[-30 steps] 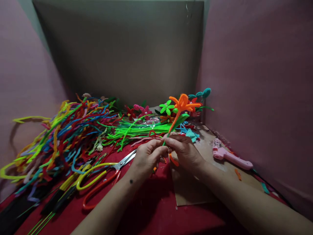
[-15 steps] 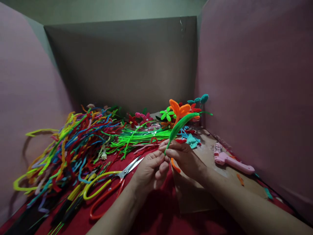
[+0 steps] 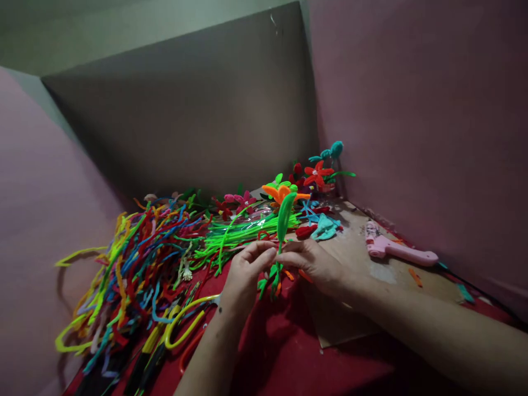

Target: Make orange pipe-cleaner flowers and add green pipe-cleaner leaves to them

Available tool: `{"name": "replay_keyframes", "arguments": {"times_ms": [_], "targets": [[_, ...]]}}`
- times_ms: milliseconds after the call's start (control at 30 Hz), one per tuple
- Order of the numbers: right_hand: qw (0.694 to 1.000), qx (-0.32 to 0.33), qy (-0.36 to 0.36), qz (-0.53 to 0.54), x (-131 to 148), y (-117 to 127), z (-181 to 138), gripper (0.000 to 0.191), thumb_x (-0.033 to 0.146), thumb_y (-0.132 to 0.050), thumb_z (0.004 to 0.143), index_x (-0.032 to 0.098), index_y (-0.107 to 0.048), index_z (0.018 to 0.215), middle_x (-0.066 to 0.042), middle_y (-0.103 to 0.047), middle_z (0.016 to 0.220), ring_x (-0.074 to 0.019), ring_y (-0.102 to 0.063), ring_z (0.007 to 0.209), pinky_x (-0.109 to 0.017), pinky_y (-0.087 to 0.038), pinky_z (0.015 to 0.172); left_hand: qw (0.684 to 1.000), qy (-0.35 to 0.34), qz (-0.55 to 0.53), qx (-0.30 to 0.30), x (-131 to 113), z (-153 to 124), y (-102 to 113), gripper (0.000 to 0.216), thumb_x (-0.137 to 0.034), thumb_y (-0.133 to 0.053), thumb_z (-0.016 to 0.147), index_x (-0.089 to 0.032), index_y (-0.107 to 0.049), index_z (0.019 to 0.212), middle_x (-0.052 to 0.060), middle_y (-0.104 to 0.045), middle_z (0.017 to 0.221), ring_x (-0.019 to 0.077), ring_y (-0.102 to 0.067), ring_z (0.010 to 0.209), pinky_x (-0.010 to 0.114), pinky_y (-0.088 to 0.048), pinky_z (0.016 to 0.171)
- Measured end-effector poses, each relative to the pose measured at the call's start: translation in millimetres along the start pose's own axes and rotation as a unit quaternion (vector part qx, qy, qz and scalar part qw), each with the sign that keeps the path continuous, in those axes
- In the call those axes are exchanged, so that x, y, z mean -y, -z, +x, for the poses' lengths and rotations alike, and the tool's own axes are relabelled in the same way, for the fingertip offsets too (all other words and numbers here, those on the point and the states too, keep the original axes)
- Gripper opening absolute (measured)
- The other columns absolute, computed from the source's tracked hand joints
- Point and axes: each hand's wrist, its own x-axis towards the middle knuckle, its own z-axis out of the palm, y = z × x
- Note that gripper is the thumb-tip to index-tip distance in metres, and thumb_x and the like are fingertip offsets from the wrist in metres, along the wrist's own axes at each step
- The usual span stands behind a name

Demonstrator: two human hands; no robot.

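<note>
In the head view, an orange pipe-cleaner flower point(image 3: 280, 193) stands upright between my hands. A green pipe-cleaner leaf point(image 3: 285, 217) rises along its front, hiding most of the stem. My left hand point(image 3: 248, 269) is closed, thumb and forefinger pinching the stem from the left. My right hand point(image 3: 311, 264) is closed as well, its fingertips pinching the base of the leaf from the right. Green and orange ends hang below the fingertips. Scissors point(image 3: 187, 319) with yellow and red handles lie left of my left wrist, partly hidden by it.
A tangled heap of coloured pipe cleaners point(image 3: 136, 264) fills the left. Behind my hands lie bright green pipe cleaners point(image 3: 243, 234) and finished flowers point(image 3: 317, 174). A pink glue gun point(image 3: 400, 250) rests on cardboard at right. Upright panels point(image 3: 181, 121) enclose the back and sides.
The leaf and flower have turned more upright, with the flower now lower behind the leaf. My hands have shifted, and green ends now show below them. The camera view has tilted.
</note>
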Motion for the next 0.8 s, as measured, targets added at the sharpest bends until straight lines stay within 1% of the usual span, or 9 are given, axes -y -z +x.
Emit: {"name": "replay_keyframes", "arguments": {"times_ms": [100,200,300,367,433,500,633,700,800], "targets": [[0.999,0.023,-0.032,0.029,-6.3,-0.7,0.5,0.016,0.032,-0.067,0.067,0.017,-0.066,0.063,0.002,-0.058,0.062,-0.0126,-0.050,0.064,-0.028,-0.040,0.069,1.000,0.010,0.009,0.013,-0.1,2.4,-2.1,0.018,-0.024,-0.072,0.062,-0.013,-0.065,0.073,-0.002,-0.060,0.063,0.0065,-0.048,0.053,0.018,-0.036,0.052],[0.997,0.028,-0.068,0.039,-9.5,0.0,0.9,0.015,0.032,-0.069,0.064,0.017,-0.067,0.063,0.004,-0.055,0.056,-0.0098,-0.045,0.056,-0.027,-0.039,0.064,0.999,0.022,0.013,0.034,-4.2,6.3,-2.0,0.015,-0.022,-0.073,0.059,-0.011,-0.064,0.064,-0.003,-0.056,0.055,0.0055,-0.044,0.048,0.018,-0.033,0.049],[0.993,0.035,-0.106,0.044,-9.0,1.8,1.8,0.016,0.032,-0.068,0.064,0.016,-0.066,0.064,0.004,-0.054,0.056,-0.0085,-0.042,0.052,-0.025,-0.036,0.058,0.997,0.018,0.056,0.046,-12.5,9.1,-0.2,0.017,-0.024,-0.072,0.062,-0.011,-0.061,0.057,-0.004,-0.051,0.050,0.0048,-0.040,0.047,0.018,-0.030,0.046],[0.991,0.044,-0.108,0.062,-8.2,3.6,2.5,0.015,0.030,-0.068,0.065,0.015,-0.065,0.066,0.003,-0.054,0.057,-0.0084,-0.042,0.053,-0.024,-0.035,0.056,0.994,0.011,0.088,0.058,-18.1,9.8,0.9,0.022,-0.025,-0.070,0.066,-0.012,-0.057,0.053,-0.004,-0.048,0.049,0.0050,-0.040,0.047,0.018,-0.030,0.047],[0.990,0.060,-0.101,0.073,-6.9,5.6,2.9,0.014,0.028,-0.068,0.066,0.015,-0.063,0.064,0.004,-0.051,0.056,-0.0079,-0.041,0.052,-0.022,-0.034,0.054,0.992,0.019,0.101,0.079,-22.0,9.7,2.4,0.021,-0.026,-0.068,0.068,-0.011,-0.059,0.056,-0.003,-0.051,0.052,0.0066,-0.043,0.050,0.019,-0.033,0.049],[0.990,0.082,-0.097,0.067,-4.5,7.3,2.6,0.015,0.028,-0.065,0.069,0.015,-0.061,0.062,0.004,-0.049,0.055,-0.0076,-0.040,0.052,-0.022,-0.032,0.053,0.990,0.035,0.091,0.098,-23.8,9.5,4.7,0.017,-0.026,-0.068,0.068,-0.011,-0.064,0.064,0.000,-0.056,0.056,0.0089,-0.047,0.053,0.021,-0.037,0.052],[0.986,0.144,-0.087,0.004,2.5,7.7,-0.8,0.010,0.023,-0.061,0.072,0.016,-0.065,0.067,0.004,-0.050,0.057,-0.0081,-0.041,0.055,-0.023,-0.032,0.055,0.985,0.065,0.032,0.155,-24.4,9.4,11.4,0.014,-0.024,-0.068,0.068,-0.010,-0.066,0.070,0.002,-0.059,0.061,0.0112,-0.051,0.056,0.023,-0.040,0.056],[0.987,0.139,-0.077,-0.014,4.4,5.6,-2.5,0.008,0.020,-0.059,0.071,0.016,-0.067,0.069,0.004,-0.051,0.058,-0.0080,-0.040,0.055,-0.023,-0.032,0.056,0.981,0.067,0.010,0.184,-24.4,9.4,13.8,0.014,-0.023,-0.067,0.069,-0.010,-0.068,0.073,0.003,-0.061,0.065,0.0113,-0.052,0.058,0.023,-0.041,0.058],[0.993,0.084,-0.080,-0.010,2.9,1.5,-2.7,0.009,0.017,-0.057,0.070,0.015,-0.066,0.070,0.003,-0.051,0.059,-0.0080,-0.039,0.056,-0.023,-0.032,0.056,0.981,0.047,0.000,0.188,-23.6,9.1,14.8,0.014,-0.023,-0.064,0.072,-0.011,-0.069,0.078,0.003,-0.062,0.069,0.0101,-0.051,0.059,0.022,-0.041,0.058]]}}
